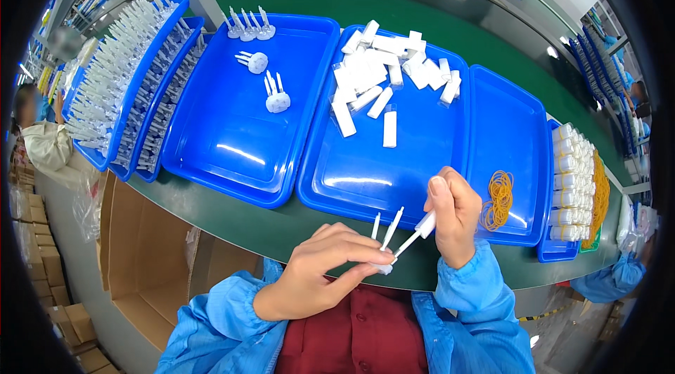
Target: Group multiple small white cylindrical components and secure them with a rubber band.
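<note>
While left hand (320, 268) pinches a pronged white piece (382, 269) above desk (281, 232) edge, right hand (453, 216) clamps white tube (426, 225) at one prong's end. Left tray (232, 121): more pronged pieces (278, 102); middle tray (344, 152): white blocks (390, 129); right tray (506, 135): rubber bands (499, 200).

Lighting: bright, even, apparently overhead. Glare: streaks on the blue trays (232, 121); white cases (362, 72) nearly washed out. Shadows: faint, soft. Focus: hands (320, 265) sharp; far background soft. Distortion: fisheye, straight edges bowed, rim black.
</note>
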Available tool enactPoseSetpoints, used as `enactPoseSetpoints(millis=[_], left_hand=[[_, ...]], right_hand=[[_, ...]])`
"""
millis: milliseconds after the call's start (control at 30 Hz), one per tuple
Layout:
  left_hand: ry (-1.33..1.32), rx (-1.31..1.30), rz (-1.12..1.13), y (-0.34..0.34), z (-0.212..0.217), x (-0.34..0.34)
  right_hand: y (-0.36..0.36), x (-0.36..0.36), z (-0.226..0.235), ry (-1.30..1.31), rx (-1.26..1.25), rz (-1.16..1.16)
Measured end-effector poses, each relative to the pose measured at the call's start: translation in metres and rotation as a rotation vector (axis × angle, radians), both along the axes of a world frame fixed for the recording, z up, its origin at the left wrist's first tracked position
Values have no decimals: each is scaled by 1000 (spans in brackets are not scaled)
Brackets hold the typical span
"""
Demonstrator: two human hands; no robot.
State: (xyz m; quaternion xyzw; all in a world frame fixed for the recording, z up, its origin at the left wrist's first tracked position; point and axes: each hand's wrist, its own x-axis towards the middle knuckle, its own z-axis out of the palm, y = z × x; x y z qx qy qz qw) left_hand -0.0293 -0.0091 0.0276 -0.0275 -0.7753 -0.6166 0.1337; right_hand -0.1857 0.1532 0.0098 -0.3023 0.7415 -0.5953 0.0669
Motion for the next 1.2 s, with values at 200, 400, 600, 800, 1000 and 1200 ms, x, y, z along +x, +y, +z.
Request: enactPoseSetpoints(millis=[200,400,600,800,1000,1200], left_hand=[[273,-454,199,9,-9,7],[342,-469,235,1,-15,6],[267,-429,316,-16,-24,11],[191,-421,410,-18,-23,13],[217,-463,272,-16,-19,15],[201,-423,222,-10,-12,11]], right_hand=[[-5,14,-2,272,19,111],[-24,23,5,356,34,178],[-57,-38,-1,274,300,-89],[-51,-55,-23,662,650,-68],[-33,-16,16,-582,-127,38],[-27,11,24,-592,-90,157]])
